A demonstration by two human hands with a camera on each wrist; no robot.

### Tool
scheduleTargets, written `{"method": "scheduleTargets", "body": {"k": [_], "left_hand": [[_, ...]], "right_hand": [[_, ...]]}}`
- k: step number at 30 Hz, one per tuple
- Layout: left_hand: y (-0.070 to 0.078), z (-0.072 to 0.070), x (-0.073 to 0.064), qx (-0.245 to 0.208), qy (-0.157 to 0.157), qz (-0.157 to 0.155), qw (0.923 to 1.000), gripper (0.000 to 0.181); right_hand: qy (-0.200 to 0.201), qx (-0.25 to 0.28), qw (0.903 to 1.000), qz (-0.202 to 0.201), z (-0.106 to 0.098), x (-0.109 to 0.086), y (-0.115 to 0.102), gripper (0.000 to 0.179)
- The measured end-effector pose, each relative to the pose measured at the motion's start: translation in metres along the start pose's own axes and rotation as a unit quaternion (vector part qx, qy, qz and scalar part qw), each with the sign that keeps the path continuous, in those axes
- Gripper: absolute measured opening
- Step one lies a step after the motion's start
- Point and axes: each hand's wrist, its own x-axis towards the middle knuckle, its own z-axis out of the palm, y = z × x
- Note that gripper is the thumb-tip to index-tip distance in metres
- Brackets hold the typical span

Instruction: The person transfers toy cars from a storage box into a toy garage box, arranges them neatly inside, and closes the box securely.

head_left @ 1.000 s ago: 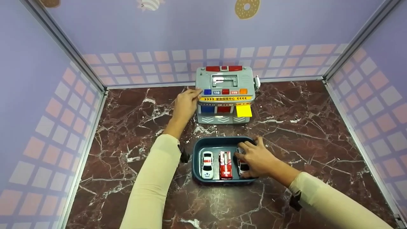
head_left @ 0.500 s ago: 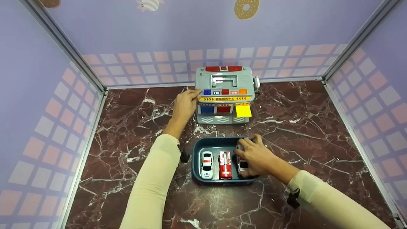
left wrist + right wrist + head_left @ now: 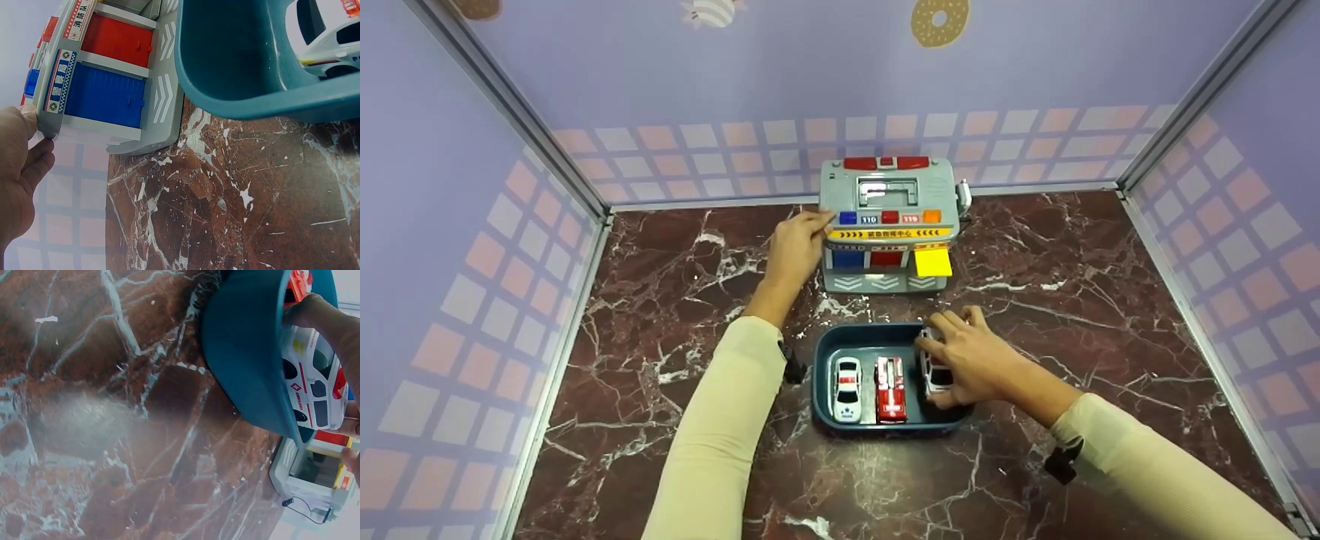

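Note:
My right hand grips a white toy ambulance between thumb and fingers, at the right end of a dark teal bin. The ambulance shows above the bin's rim in the right wrist view. Left of it in the bin lie a red toy fire truck and a white toy police car. Behind the bin stands a grey toy emergency station. My left hand holds the left front corner of its roof, thumb on top and fingers below.
The station's yellow door is raised; its blue door and red door are down. A dark cord hangs at the station's side. Purple panels enclose the marbled surface at back and sides.
My right hand has shifted slightly, raising the ambulance a little within the bin, so more of it shows. My left hand stays on the station's corner.

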Motion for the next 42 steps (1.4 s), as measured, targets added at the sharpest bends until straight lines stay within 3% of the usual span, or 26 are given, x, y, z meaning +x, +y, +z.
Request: {"method": "scheduleTargets", "body": {"k": [9,22,34,42], "left_hand": [[-0.001,0.001,-0.001,0.005,0.004,0.008,0.9999,0.028],[-0.003,0.002,-0.001,0.007,0.011,0.014,0.9998,0.026],[-0.001,0.001,0.002,0.003,0.004,0.004,1.0000,0.028],[-0.003,0.002,0.000,0.007,0.017,0.016,0.9997,0.026]], "right_hand": [[0.013,0.010,0.9998,0.011,-0.014,-0.001,0.009,0.088],[-0.001,0.026,0.9993,0.027,-0.029,0.000,0.026,0.093],[-0.008,0.029,0.9987,0.040,-0.035,-0.001,0.053,0.090],[-0.002,0.034,0.9978,0.057,-0.033,-0.005,0.071,0.089]]}}
